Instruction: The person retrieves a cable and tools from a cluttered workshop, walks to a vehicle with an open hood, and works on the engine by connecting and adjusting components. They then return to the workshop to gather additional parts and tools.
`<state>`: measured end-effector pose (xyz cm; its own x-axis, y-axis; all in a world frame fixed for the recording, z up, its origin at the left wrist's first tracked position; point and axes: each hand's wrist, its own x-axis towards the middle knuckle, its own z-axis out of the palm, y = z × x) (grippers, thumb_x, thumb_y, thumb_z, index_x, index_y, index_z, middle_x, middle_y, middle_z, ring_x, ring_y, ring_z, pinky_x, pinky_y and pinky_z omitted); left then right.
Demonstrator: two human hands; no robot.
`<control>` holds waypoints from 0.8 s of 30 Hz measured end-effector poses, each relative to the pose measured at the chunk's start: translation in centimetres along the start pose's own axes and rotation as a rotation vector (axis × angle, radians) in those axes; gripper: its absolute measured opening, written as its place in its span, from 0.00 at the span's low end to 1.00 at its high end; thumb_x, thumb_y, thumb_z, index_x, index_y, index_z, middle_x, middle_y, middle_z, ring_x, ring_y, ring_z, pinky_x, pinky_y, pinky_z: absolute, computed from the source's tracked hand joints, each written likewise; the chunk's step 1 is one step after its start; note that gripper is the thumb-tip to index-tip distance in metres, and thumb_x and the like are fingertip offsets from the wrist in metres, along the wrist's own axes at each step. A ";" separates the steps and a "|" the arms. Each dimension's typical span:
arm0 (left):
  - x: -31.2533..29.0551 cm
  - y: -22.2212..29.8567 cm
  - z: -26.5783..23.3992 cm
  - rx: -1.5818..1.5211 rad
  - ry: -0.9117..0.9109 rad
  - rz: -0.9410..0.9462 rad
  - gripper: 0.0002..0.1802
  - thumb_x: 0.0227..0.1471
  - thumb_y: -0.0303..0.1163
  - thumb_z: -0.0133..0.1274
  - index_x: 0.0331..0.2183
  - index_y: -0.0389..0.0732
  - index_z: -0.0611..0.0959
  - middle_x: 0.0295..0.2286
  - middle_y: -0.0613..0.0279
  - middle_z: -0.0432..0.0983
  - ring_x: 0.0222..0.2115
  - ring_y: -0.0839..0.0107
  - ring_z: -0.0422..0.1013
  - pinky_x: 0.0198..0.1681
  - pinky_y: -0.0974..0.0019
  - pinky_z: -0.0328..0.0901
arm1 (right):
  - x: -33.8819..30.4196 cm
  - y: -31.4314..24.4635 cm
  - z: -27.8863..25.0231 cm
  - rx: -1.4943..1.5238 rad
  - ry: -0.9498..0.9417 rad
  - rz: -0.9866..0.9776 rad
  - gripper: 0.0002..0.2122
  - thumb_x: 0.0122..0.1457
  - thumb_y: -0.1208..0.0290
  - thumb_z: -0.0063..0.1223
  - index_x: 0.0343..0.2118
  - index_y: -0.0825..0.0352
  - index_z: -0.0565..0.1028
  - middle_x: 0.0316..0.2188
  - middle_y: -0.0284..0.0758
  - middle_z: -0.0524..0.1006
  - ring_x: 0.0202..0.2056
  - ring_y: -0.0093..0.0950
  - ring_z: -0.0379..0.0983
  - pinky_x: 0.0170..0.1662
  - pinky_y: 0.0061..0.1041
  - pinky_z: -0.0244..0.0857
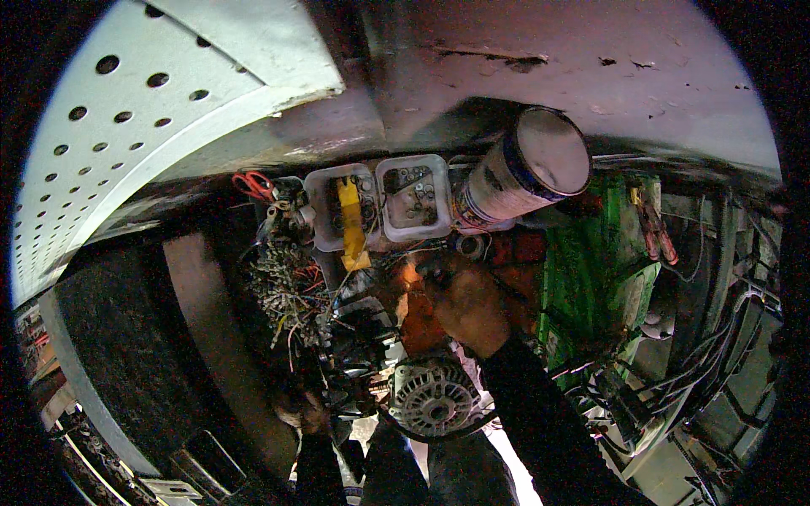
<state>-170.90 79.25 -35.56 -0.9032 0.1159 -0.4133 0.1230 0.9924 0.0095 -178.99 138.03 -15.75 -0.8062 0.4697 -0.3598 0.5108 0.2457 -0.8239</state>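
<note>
My right hand (469, 309) reaches forward over the bench, its fingers curled around something dark that I cannot make out. Just left of those fingertips, a small orange glow (411, 273) lights the bench. An alternator (434, 403) with a slotted metal housing rests near my legs, below the right wrist. My left hand (305, 413) is low on the left, beside dark parts; shadow hides its fingers. Between the hands lie dark and metallic pieces (359, 337). A heap of wires with metal ends (291, 295) sits ahead of the left hand.
Two plastic tubs (415, 228) of washers and small hardware stand at the back; a yellow strip (351, 215) crosses one. A large can (515, 169) leans beside them. Red-handled pliers (662, 232) rest by a green panel (582, 278). Loose cables (700, 337) hang right.
</note>
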 end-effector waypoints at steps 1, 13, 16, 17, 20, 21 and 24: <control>0.3 0.5 -0.4 -0.021 0.060 0.002 0.42 0.59 0.51 0.53 0.66 0.39 0.62 0.43 0.44 0.73 0.37 0.47 0.71 0.39 0.50 0.68 | -0.1 -0.1 0.0 0.031 -0.013 0.045 0.15 0.58 0.67 0.62 0.46 0.65 0.79 0.39 0.43 0.83 0.40 0.36 0.80 0.44 0.34 0.72; 4.1 6.6 -5.9 -0.153 0.480 0.042 0.42 0.58 0.52 0.54 0.66 0.40 0.62 0.45 0.42 0.72 0.38 0.46 0.71 0.40 0.49 0.68 | 0.2 -0.5 0.3 0.188 0.000 0.062 0.17 0.59 0.64 0.64 0.48 0.67 0.78 0.38 0.39 0.83 0.40 0.31 0.79 0.46 0.31 0.71; 4.3 6.9 -6.2 -0.157 0.487 0.047 0.42 0.58 0.52 0.54 0.66 0.40 0.62 0.45 0.42 0.72 0.39 0.45 0.71 0.41 0.49 0.68 | 0.2 -0.9 0.0 0.188 0.024 0.109 0.15 0.61 0.65 0.63 0.46 0.67 0.78 0.35 0.38 0.83 0.40 0.30 0.79 0.45 0.30 0.72; 4.3 6.9 -6.2 -0.158 0.492 0.049 0.42 0.58 0.52 0.54 0.66 0.40 0.63 0.45 0.42 0.72 0.39 0.45 0.71 0.41 0.49 0.68 | 0.3 -1.1 -0.1 0.191 0.024 0.134 0.14 0.61 0.65 0.62 0.46 0.67 0.78 0.34 0.38 0.83 0.39 0.29 0.79 0.44 0.30 0.72; 4.2 6.8 -6.3 -0.157 0.491 0.055 0.42 0.58 0.52 0.55 0.66 0.40 0.63 0.46 0.41 0.72 0.39 0.45 0.71 0.41 0.48 0.68 | 0.9 -1.8 0.1 0.096 0.131 -0.171 0.18 0.62 0.63 0.60 0.52 0.65 0.74 0.34 0.47 0.81 0.34 0.46 0.79 0.41 0.44 0.73; 4.1 6.7 -6.3 -0.159 0.492 0.056 0.43 0.57 0.52 0.55 0.66 0.40 0.63 0.46 0.41 0.72 0.39 0.45 0.71 0.41 0.48 0.68 | 1.1 -2.1 0.1 0.107 0.173 -0.207 0.20 0.62 0.64 0.59 0.54 0.65 0.73 0.35 0.49 0.81 0.34 0.50 0.79 0.40 0.47 0.74; 3.9 6.6 -6.3 -0.156 0.489 0.056 0.43 0.57 0.52 0.55 0.66 0.40 0.63 0.46 0.41 0.71 0.40 0.44 0.71 0.41 0.48 0.68 | 1.4 -3.1 0.4 0.224 0.260 -0.053 0.22 0.60 0.67 0.60 0.56 0.68 0.70 0.39 0.50 0.80 0.38 0.50 0.79 0.43 0.46 0.74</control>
<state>-176.19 86.52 -31.41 -0.9883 0.1380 0.0651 0.1473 0.9743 0.1705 -181.88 137.58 -13.87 -0.7121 0.6688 -0.2134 0.3686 0.0975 -0.9245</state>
